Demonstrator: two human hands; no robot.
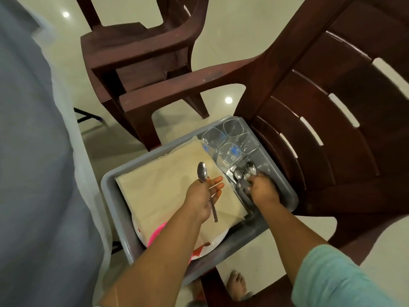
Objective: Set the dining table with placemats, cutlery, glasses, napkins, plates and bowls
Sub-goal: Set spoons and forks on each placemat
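Cutlery-gathering step, judging by the hands. Spoon is standing in the left hand, pinched by its handle, fingers half spread, above the beige placemats. Right hand is closing round more cutlery at the grey bin's right side, near the glasses. Next probably: lifting the bunch clear, carrying it to the table.
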